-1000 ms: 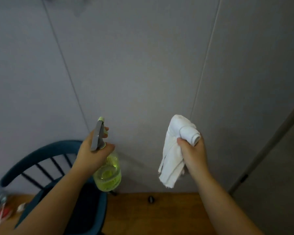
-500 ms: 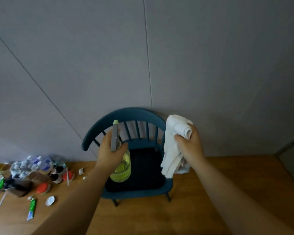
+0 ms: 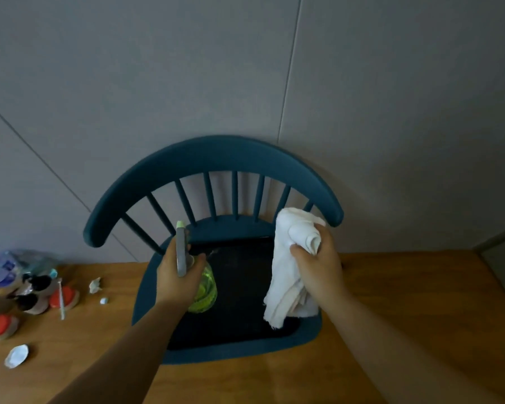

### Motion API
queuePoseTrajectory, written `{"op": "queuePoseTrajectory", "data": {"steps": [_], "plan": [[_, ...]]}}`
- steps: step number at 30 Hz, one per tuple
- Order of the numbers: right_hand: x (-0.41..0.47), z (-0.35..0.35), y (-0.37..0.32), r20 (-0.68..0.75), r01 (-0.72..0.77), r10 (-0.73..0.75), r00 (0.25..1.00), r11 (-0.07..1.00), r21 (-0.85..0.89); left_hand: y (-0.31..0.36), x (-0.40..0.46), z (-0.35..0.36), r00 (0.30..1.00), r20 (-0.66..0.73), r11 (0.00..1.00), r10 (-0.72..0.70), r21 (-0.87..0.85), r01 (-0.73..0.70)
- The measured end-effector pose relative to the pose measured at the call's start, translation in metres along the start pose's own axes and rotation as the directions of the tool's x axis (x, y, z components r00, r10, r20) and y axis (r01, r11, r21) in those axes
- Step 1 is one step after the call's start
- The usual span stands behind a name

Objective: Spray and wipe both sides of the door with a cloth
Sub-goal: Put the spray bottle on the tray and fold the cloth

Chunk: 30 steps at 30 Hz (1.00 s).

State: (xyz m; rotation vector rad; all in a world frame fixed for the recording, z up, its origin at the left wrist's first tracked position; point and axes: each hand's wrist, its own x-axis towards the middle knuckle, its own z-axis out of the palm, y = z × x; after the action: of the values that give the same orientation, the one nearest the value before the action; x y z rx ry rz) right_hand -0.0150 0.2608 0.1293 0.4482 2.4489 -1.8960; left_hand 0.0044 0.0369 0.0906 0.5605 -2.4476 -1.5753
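Your left hand (image 3: 177,275) wraps around the neck of the spray bottle (image 3: 200,284), fingers curled tight on it, with its grey trigger top pointing up. Your right hand (image 3: 318,266) squeezes the white cloth (image 3: 289,275), bunched at the top and hanging down loose and floppy. Both hands hover over a blue chair (image 3: 213,158) with thin bars in its curved back and a dark seat. The bottle is clear and round, with yellow-green liquid inside. The cloth looks soft and a bit frayed at the bottom. No door shows here, only a flat grey wall (image 3: 158,68) with thin lines. So I think you have your tools ready but no spraying is going on. Next you need to face the door and aim the nozzle at it. Small lids and bits (image 3: 27,293) lie on the wooden floor (image 3: 405,287) to your left.
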Motion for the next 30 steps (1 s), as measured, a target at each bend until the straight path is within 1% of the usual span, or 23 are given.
{"op": "queuePoseTrajectory", "data": {"steps": [6,10,14,19,21,24,25,26,28,30], "plan": [[0.033,0.028,0.047,0.023,0.051,-0.050,0.998,0.998,-0.024,-0.059,0.028,0.025,0.997,-0.079,1.000,-0.014,0.016,0.015],[0.034,0.034,0.062,0.038,0.051,-0.049,0.998,0.997,-0.051,-0.080,0.024,0.029,0.993,-0.122,0.998,-0.009,0.062,0.017],[0.037,0.038,0.067,0.034,0.044,-0.043,0.999,0.998,-0.054,-0.094,0.024,0.034,0.988,-0.146,0.995,-0.046,0.086,0.059],[0.039,0.044,0.071,0.029,0.043,-0.041,0.999,0.997,-0.070,-0.090,0.023,0.034,0.994,-0.100,0.988,-0.053,0.140,0.066],[0.039,0.046,0.068,0.030,0.036,-0.034,0.999,0.996,-0.077,-0.091,0.022,0.029,0.989,-0.040,0.977,-0.145,0.151,0.149],[0.038,0.049,0.057,0.055,0.036,-0.033,0.998,0.998,-0.050,-0.090,0.022,0.010,0.953,0.130,0.944,-0.274,0.228,0.240],[0.037,0.049,0.050,0.063,0.041,-0.038,0.997,0.998,-0.047,-0.088,0.023,0.001,0.936,0.163,0.926,-0.312,0.272,0.262],[0.036,0.049,0.043,0.070,0.045,-0.042,0.997,0.998,-0.044,-0.081,0.024,-0.009,0.921,0.166,0.909,-0.352,0.294,0.294],[0.035,0.048,0.023,0.078,0.046,-0.043,0.996,0.998,-0.038,-0.059,0.023,-0.028,0.926,0.077,0.904,-0.369,0.261,0.339],[0.031,0.047,-0.002,0.088,0.046,-0.043,0.995,0.998,-0.035,-0.025,0.017,-0.041,0.950,-0.041,0.932,-0.310,0.184,0.312]]}}
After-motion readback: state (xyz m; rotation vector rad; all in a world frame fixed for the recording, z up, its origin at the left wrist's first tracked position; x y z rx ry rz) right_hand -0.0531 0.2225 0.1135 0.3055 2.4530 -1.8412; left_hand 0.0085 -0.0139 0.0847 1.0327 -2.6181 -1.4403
